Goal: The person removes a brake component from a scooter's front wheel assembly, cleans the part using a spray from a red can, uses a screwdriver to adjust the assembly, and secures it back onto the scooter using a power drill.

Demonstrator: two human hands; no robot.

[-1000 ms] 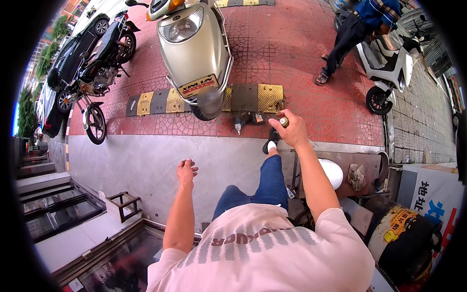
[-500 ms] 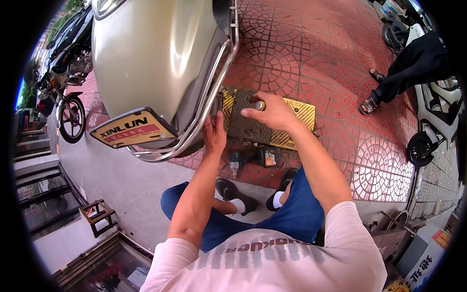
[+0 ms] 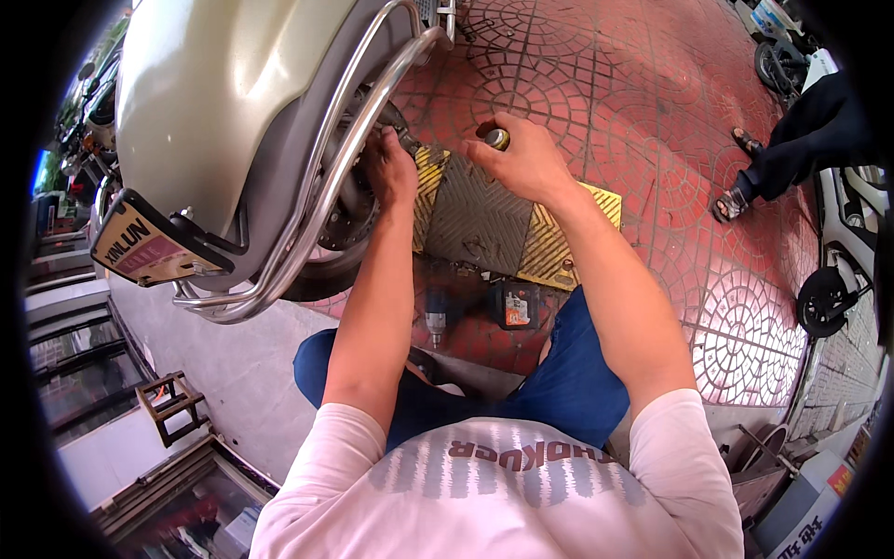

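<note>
Two bare hands are in view, both of one seated or squatting person; the right hand point(image 3: 521, 160) grasps one short brass-coloured cylinder point(image 3: 497, 140) between thumb and fingers, above the paving and well apart from the wheel; the left hand point(image 3: 395, 172) is at one front wheel point(image 3: 346, 224) of one champagne-coloured scooter point(image 3: 219, 88), beside the chrome crash bar point(image 3: 346, 168); its fingertips are partly hidden, so from here I cannot tell whether they grip anything.

Three sections of one rubber speed bump point(image 3: 477, 210) show between the forearms, two yellow and one dark; one cordless driver point(image 3: 435, 320) lies nearer the person's legs, on red paving point(image 3: 549, 70); at the right stand two sandalled feet point(image 3: 729, 206).
</note>
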